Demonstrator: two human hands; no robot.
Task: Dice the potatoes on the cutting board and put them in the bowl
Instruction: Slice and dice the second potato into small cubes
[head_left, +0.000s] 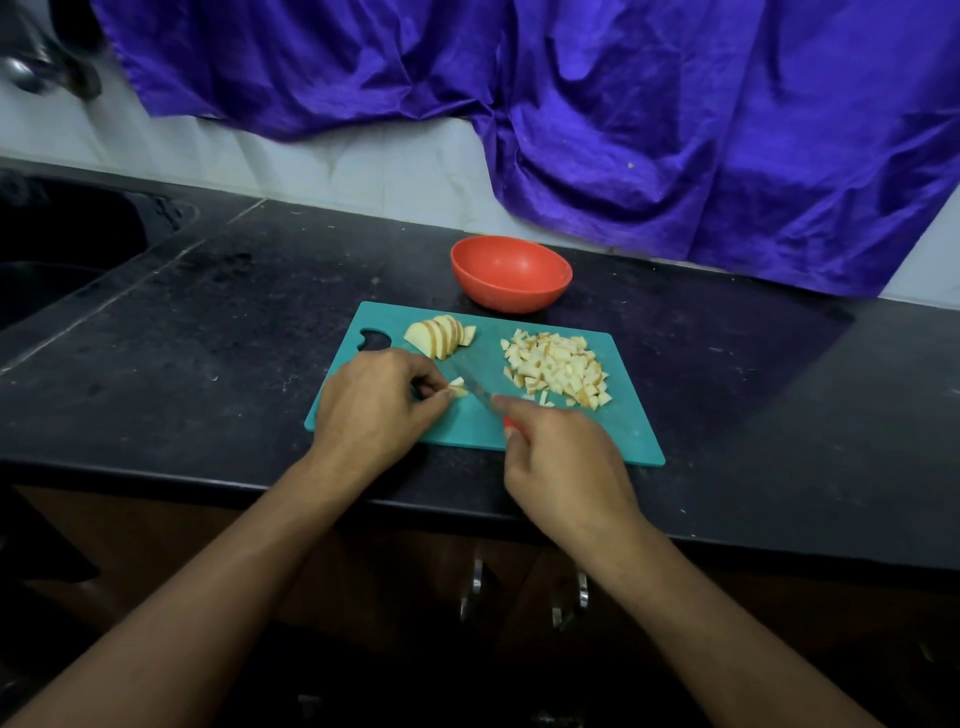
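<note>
A teal cutting board (613, 431) lies on the black counter. A pile of diced potato (558, 369) sits on its right half. A fanned stack of potato slices (440, 335) lies at its far left. My left hand (374, 402) pinches a small potato piece (458, 388) against the board. My right hand (558, 467) grips a red-handled knife (480, 395), its blade angled against that piece. An empty red bowl (511, 273) stands just behind the board.
A dark sink (62, 249) is set into the counter at far left. Purple cloth (623, 104) hangs over the tiled back wall. Cabinet handles (475, 582) show below the counter's front edge.
</note>
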